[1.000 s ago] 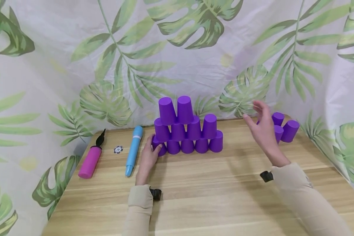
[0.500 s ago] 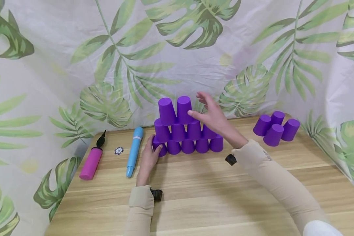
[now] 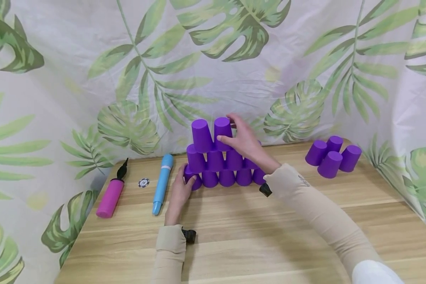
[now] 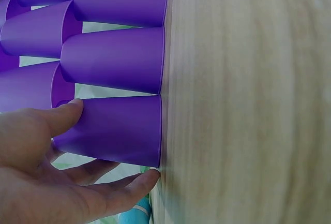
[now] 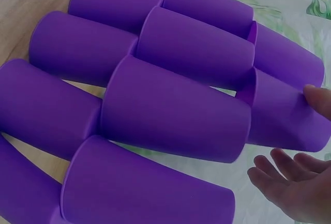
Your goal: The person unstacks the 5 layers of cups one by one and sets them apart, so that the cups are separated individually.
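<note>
A pyramid of purple cups (image 3: 220, 157) stands upside down at the back of the wooden table (image 3: 255, 236), near its twelve o'clock edge: five along the bottom, four above, two on top. They are matte, tapered and all one violet shade.

The left hand (image 3: 179, 193) rests at the pyramid's nine o'clock corner, fingers loosely spread around the end cup (image 4: 111, 131), thumb on its side. The right hand (image 3: 243, 140) reaches in from three o'clock, its thumb against the top right cup (image 3: 223, 132) and its fingers open behind; I cannot tell whether they close on it.

Four loose cups (image 3: 330, 156) cluster towards two o'clock. At nine o'clock lie a blue pump (image 3: 162, 182), a pink pump (image 3: 111, 195) and a small round chip (image 3: 143, 182) between them. A leaf-printed cloth (image 3: 92, 79) hangs behind.

The left wrist view shows the fingertips (image 4: 147, 178) touching the table beside the cup's rim. The right wrist view shows the fingers (image 5: 279, 175) apart from the cup wall, only a thumb tip (image 5: 318, 100) meeting it.
</note>
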Demonstrator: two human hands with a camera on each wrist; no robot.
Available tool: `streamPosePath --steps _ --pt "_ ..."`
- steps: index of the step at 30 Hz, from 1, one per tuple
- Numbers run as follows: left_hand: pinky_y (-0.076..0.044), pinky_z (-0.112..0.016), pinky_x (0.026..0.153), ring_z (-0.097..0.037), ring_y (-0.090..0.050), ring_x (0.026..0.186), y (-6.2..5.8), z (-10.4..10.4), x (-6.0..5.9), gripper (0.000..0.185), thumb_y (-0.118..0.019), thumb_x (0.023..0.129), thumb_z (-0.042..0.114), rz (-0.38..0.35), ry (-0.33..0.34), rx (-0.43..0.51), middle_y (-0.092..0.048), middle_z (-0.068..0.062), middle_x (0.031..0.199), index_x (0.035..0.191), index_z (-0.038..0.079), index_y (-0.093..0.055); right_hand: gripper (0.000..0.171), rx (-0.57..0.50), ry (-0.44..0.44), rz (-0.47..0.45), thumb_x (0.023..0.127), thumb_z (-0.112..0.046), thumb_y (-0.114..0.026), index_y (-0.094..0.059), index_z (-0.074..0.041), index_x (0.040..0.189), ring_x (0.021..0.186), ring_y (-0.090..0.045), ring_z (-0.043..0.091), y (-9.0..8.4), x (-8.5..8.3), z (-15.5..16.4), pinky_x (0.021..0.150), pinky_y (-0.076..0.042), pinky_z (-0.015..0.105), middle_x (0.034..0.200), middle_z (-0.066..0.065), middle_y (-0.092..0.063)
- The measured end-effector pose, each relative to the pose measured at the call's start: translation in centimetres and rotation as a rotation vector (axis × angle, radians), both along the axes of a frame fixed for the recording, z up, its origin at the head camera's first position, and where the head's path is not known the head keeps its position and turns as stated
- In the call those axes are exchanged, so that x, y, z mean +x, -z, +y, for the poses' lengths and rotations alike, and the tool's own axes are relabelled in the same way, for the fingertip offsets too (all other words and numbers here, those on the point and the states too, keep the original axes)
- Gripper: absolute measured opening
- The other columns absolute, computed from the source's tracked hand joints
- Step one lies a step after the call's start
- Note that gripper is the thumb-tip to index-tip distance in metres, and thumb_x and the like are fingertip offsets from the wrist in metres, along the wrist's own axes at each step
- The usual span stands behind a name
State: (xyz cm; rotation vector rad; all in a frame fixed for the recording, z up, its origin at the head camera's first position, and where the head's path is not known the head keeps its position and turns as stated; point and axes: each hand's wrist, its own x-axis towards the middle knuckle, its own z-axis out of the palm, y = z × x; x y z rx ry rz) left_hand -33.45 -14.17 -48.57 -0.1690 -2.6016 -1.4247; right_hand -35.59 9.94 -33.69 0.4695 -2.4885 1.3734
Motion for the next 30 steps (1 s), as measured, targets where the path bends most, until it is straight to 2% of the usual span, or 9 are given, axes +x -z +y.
streamPosePath --steps 8,12,17,23,27,30 --pt "-0.032 -0.053 0.109 -0.041 -0.038 0.133 0.4 0.1 0.3 0.059 -0.059 0.096 0.011 -0.013 -0.007 0.005 -0.040 -0.028 0.144 0.148 0.003 -0.032 0.065 -0.027 0.013 0.020 0.083 -0.018 -0.075 -0.043 -0.004 0.138 0.112 -0.055 0.029 0.6 0.1 -0.3 0.096 -0.046 0.038 0.123 0.016 -0.057" --pt "-0.032 -0.053 0.109 -0.041 -0.039 0.133 0.6 0.2 0.4 0.059 -0.059 0.096 0.011 -0.010 -0.006 0.007 -0.040 -0.028 0.144 0.148 0.002 -0.032 0.063 -0.101 -0.010 0.092 0.082 -0.016 -0.076 -0.044 -0.003 0.136 0.110 -0.055 0.026 0.3 0.6 -0.1 0.096 -0.045 0.035 0.120 0.014 -0.059" --pt "-0.032 -0.052 0.109 -0.040 -0.039 0.133 0.7 0.4 0.3 0.059 -0.059 0.096 0.011 -0.009 -0.007 0.006 -0.040 -0.028 0.144 0.148 0.003 -0.032 0.063 -0.182 0.009 0.216 0.081 -0.014 -0.078 -0.045 -0.002 0.134 0.107 -0.056 0.024 -0.9 2.5 1.5 0.094 -0.047 0.036 0.119 0.013 -0.059" --pt "-0.033 -0.052 0.109 -0.040 -0.039 0.133 0.3 0.4 0.3 0.059 -0.058 0.096 0.012 -0.014 -0.006 -0.004 -0.041 -0.027 0.144 0.148 0.004 -0.031 0.064 -0.221 0.119 0.305 0.079 -0.010 -0.079 -0.046 -0.003 0.133 0.107 -0.056 0.023 -1.4 5.8 6.1 0.091 -0.049 0.036 0.122 0.012 -0.057" --pt "-0.032 -0.053 0.109 -0.040 -0.039 0.133 -0.1 0.3 0.1 0.059 -0.057 0.097 0.013 -0.018 -0.006 -0.006 -0.040 -0.027 0.144 0.149 0.005 -0.030 0.066 -0.225 0.251 0.274 0.079 -0.011 -0.080 -0.045 -0.006 0.135 0.107 -0.055 0.021 -0.8 8.0 10.7 0.088 -0.051 0.031 0.124 0.010 -0.055" --pt "-0.032 -0.053 0.109 -0.040 -0.039 0.133 -0.2 0.3 0.0 0.059 -0.057 0.097 0.013 -0.019 -0.005 -0.009 -0.040 -0.027 0.144 0.149 0.006 -0.030 0.066 -0.229 0.395 0.204 0.079 -0.013 -0.080 -0.045 -0.009 0.135 0.107 -0.054 0.018 0.2 9.4 14.5 0.088 -0.050 0.029 0.122 0.006 -0.054"
